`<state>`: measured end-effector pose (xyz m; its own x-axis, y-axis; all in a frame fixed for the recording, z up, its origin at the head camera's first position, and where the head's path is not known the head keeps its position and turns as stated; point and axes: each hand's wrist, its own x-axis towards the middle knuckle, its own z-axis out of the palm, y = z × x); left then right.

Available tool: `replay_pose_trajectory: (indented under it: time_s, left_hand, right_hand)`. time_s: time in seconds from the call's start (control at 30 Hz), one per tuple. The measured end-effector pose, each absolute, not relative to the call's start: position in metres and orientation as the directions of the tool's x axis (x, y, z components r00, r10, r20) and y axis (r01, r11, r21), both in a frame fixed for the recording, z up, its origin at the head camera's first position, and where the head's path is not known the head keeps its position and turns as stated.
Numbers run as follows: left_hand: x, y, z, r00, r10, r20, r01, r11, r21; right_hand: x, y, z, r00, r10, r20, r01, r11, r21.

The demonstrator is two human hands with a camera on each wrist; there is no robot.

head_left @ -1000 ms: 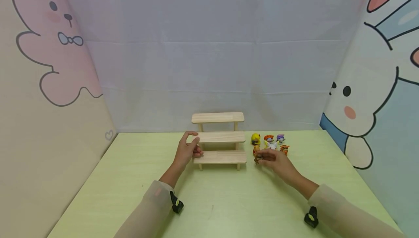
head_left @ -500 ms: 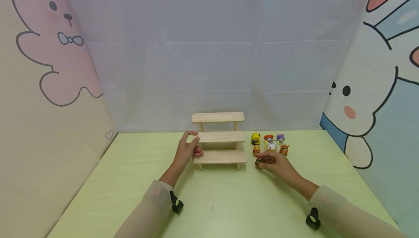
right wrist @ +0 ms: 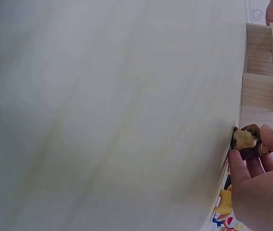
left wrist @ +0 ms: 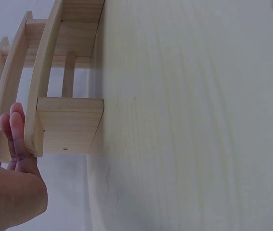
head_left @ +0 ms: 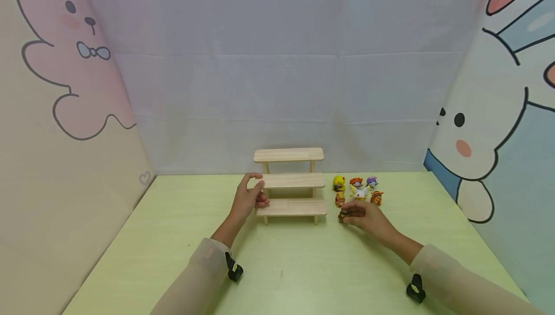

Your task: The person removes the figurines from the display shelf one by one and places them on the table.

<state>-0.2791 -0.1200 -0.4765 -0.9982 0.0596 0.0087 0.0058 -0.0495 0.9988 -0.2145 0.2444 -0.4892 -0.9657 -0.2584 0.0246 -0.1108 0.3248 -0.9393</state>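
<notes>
A three-tier wooden display stand (head_left: 292,207) stands at the back of the table. My left hand (head_left: 248,198) grips its left end, fingertips around the middle tier's end and over the lowest one, as the left wrist view (left wrist: 18,139) also shows. To the right of the stand, my right hand (head_left: 367,219) pinches a small brown-and-tan animal figurine (right wrist: 246,140) between thumb and fingers, close at the tabletop. Part of the figurine is hidden behind the fingers. Just behind this hand is an orange-and-red figurine (head_left: 340,200).
Several more figurines stand in a cluster: a yellow one (head_left: 338,184), a red-haired one (head_left: 356,183), a purple-topped one (head_left: 371,182), a white-and-yellow one (head_left: 359,193) and an orange striped one (head_left: 376,198). A pale curtain (head_left: 277,88) hangs behind the table (head_left: 277,271).
My right hand has shifted the brown figurine slightly toward me, apart from the orange-and-red one, and then stayed almost still. The left hand has kept its place on the stand.
</notes>
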Motion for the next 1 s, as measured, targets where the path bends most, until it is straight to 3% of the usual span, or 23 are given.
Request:
replay_pose_trajectory:
  time_s: [0.53, 0.77, 1.0]
  left_hand:
    - [-0.279, -0.121, -0.478, -0.997, 0.073, 0.012, 0.007, -0.061, 0.998]
    - [-0.28, -0.122, -0.477, -0.997, 0.072, 0.007, 0.002, -0.059, 0.998]
    - [-0.281, -0.124, -0.476, -0.997, 0.07, -0.008, -0.01, -0.027, 1.0]
  right_hand:
    - [-0.214, 0.246, -0.488, -0.965, -0.262, -0.021, -0.077, 0.36, -0.93]
    - [-0.213, 0.247, -0.475, -0.972, -0.235, 0.002, -0.121, 0.494, -0.861]
    - [-0.212, 0.244, -0.454, -0.964, -0.236, 0.12, -0.247, 0.64, -0.728]
